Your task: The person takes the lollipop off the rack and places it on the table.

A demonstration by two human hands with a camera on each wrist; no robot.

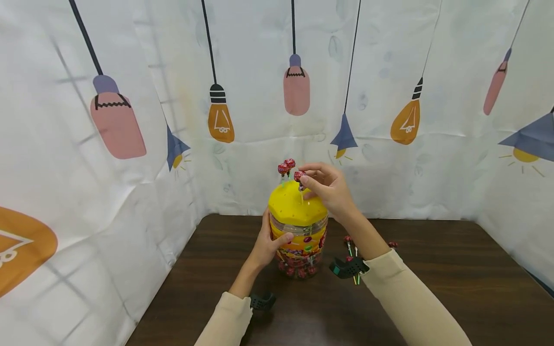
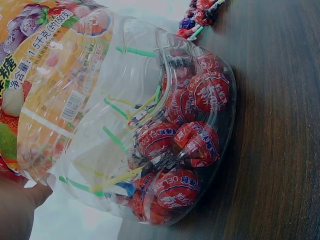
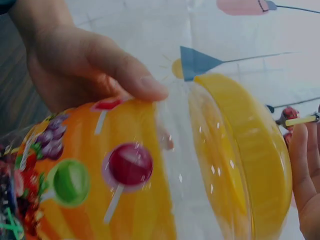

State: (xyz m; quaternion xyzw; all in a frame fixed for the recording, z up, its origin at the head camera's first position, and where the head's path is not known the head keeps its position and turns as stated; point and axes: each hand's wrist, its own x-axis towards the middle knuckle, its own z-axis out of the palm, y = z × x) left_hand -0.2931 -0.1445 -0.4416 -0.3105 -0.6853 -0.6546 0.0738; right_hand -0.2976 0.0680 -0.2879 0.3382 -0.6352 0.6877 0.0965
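A clear plastic jar (image 1: 303, 242) with a colourful candy label and a yellow lid (image 1: 292, 207) stands on the table. My left hand (image 1: 267, 244) grips its side, with the thumb across the front near the label (image 3: 132, 210). Above the lid, my right hand (image 1: 329, 190) pinches a red-wrapped lollipop (image 1: 298, 176), its stick pointing down at the lid top. Two more lollipops (image 1: 283, 169) stand upright in the lid, behind and to the left of it. Inside the jar's bottom lie several red-wrapped lollipops (image 2: 197, 142) with green and yellow sticks.
On the dark wood table (image 1: 424, 283), several loose lollipops (image 1: 348, 240) lie to the right of the jar, partly hidden by the right forearm. Another lollipop head (image 1: 392, 244) shows beyond that forearm. A white curtain (image 1: 259, 178) with printed lamps hangs behind the table.
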